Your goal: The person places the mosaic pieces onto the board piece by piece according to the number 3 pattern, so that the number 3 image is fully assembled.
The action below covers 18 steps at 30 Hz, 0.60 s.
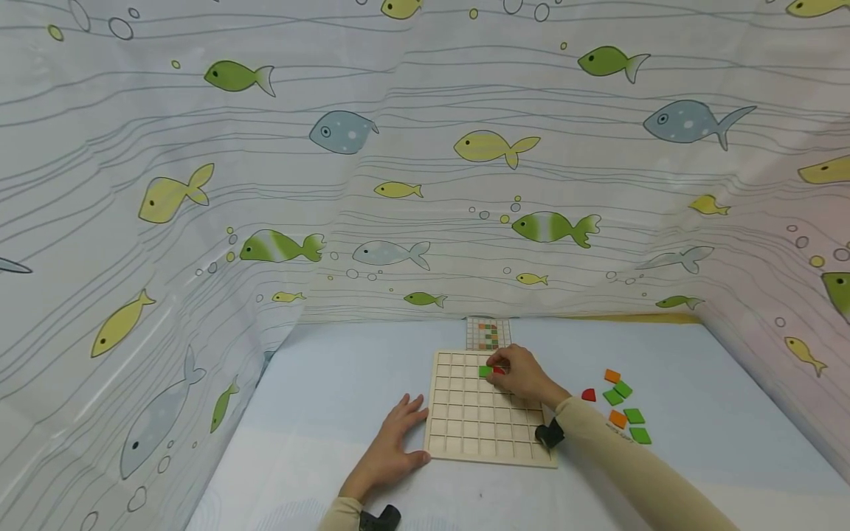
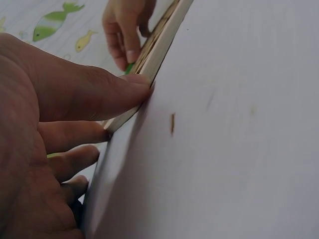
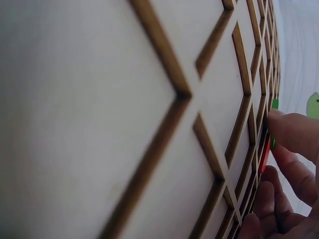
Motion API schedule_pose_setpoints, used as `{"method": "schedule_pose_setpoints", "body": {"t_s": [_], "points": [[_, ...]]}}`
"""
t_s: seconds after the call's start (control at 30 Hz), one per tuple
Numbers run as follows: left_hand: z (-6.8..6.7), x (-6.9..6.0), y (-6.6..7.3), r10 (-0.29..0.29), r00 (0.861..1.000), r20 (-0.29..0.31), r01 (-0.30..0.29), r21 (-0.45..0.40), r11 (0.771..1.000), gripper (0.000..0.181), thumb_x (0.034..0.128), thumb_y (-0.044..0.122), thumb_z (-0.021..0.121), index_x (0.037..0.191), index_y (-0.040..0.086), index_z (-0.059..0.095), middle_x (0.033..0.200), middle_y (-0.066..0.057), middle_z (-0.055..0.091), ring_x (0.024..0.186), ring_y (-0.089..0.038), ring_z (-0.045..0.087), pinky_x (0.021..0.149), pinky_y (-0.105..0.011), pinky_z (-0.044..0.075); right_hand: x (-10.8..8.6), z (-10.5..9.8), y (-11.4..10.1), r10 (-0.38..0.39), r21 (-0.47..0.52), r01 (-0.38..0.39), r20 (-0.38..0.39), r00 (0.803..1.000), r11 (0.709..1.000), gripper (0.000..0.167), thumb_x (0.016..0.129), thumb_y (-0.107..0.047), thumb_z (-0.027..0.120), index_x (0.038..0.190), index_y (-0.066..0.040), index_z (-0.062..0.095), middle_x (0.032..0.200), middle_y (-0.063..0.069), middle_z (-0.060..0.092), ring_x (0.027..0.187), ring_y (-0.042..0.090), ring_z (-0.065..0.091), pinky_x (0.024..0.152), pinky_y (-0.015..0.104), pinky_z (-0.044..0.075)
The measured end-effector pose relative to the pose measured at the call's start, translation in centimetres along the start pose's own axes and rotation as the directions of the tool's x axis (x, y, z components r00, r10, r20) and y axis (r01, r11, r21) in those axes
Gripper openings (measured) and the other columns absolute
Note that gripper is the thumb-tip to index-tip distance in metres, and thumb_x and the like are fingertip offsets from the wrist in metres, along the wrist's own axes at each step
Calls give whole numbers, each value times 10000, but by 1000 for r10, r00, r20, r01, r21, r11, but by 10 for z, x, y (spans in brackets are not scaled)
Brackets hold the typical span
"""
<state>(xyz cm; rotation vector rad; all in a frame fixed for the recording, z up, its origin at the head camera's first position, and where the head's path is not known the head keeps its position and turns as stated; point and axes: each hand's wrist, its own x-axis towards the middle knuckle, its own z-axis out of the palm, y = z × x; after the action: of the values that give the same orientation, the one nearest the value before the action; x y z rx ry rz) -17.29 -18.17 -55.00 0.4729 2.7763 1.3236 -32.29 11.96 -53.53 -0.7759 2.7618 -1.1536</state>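
Observation:
A square wooden grid board (image 1: 465,426) lies on the table. On its far part sit a green tile (image 1: 485,372) and a red piece (image 1: 498,371), side by side and partly covered by fingers. My right hand (image 1: 519,372) reaches over the board, thumb and index finger pinching the green tile at its edges; the red piece (image 3: 264,155) shows just beside them in the right wrist view. My left hand (image 1: 392,446) rests along the board's left side, fingers spread and fairly straight. Its thumb touches the near left corner, seen closely in the left wrist view.
Right of the board lie loose green tiles (image 1: 634,416), orange tiles (image 1: 612,376) and one red rounded piece (image 1: 589,395). A pattern card (image 1: 473,333) with coloured squares stands behind the board's far edge. A fish-printed sheet (image 1: 438,221) encloses the table's back and sides.

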Motion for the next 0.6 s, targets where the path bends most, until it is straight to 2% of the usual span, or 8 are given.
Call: {"method": "schedule_pose_setpoints", "body": {"t_s": [0.6], "points": [[0,0,-1,-2,1000,2,2,2,1000,740,777,153,821,1458,-17,586,1676,-211,406,1604,-512,210,1247,-780,165,2,4,6,-32,-7,32,-30,999,999,195,923,-130,804,1091,-47,750,1074,102,690,1018,267,655,923,470,596]]}}
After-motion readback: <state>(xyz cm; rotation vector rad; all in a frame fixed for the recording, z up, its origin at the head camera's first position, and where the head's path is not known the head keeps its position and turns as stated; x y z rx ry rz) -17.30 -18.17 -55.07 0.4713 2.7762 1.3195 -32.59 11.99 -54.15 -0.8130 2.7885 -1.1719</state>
